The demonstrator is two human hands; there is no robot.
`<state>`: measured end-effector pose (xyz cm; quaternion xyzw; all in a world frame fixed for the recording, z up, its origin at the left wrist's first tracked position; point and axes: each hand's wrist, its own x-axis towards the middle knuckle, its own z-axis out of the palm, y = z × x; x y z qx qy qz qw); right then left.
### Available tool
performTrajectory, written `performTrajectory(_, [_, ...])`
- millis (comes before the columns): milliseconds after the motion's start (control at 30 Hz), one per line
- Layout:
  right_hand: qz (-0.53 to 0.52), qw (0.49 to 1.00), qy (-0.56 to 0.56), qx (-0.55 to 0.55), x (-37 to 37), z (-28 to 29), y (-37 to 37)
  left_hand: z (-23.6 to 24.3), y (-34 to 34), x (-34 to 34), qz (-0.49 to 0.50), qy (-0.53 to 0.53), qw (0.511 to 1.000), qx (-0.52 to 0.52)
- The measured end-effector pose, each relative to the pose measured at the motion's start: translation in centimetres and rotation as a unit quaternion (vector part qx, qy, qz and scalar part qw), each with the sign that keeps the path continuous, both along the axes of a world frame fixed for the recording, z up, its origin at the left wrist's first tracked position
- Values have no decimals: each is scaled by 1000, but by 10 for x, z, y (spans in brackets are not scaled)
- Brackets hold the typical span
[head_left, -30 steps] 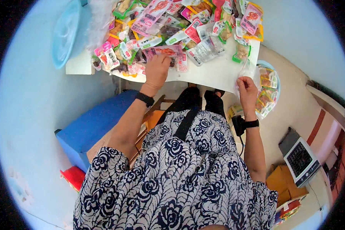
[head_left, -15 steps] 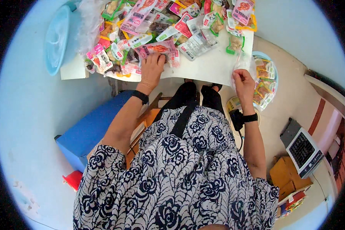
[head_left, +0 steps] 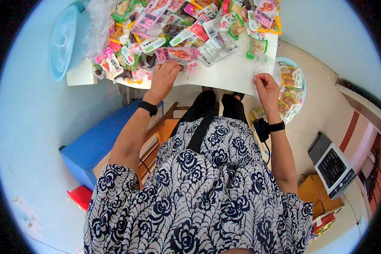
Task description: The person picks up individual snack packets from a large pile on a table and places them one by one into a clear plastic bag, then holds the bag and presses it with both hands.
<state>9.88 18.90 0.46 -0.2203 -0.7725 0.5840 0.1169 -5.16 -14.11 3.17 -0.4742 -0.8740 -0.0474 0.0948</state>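
- Nearest, the right hand (head_left: 267,84) pinches a clear plastic bag (head_left: 264,63) by its mouth at the near right edge of the white surface (head_left: 228,76).
- To the left, the left hand (head_left: 163,76) lies spread, grasping nothing, fingertips touching a pink snack packet (head_left: 175,53).
- Beyond lies the heap of snack packets (head_left: 169,25).
- This looks like the bagging step: next, the left hand must close on that packet and carry it right to the bag's mouth.

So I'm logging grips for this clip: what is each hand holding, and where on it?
Right hand pinches a clear plastic bag at its lower edge. Left hand rests on the snack packets, gripping nothing visibly.
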Motion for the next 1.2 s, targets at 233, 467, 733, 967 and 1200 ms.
performTrajectory(233, [26,999,-15,13,-1,5,-2,2,17,20,91,-98,966,219])
performTrajectory(467, [42,999,-33,7,-5,2,-9,10,49,48,367,-531,547,533])
performTrajectory(733, [75,997,-29,17,-8,-6,-12,-27,50,48,338,-619,372,603])
performTrajectory(967, [106,985,-31,131,-7,-10,-16,-14,52,49,397,-611,321,605])
performTrajectory(1200, [137,943,-99,285,-9,2,-26,-19,32,46,394,-590,422,564])
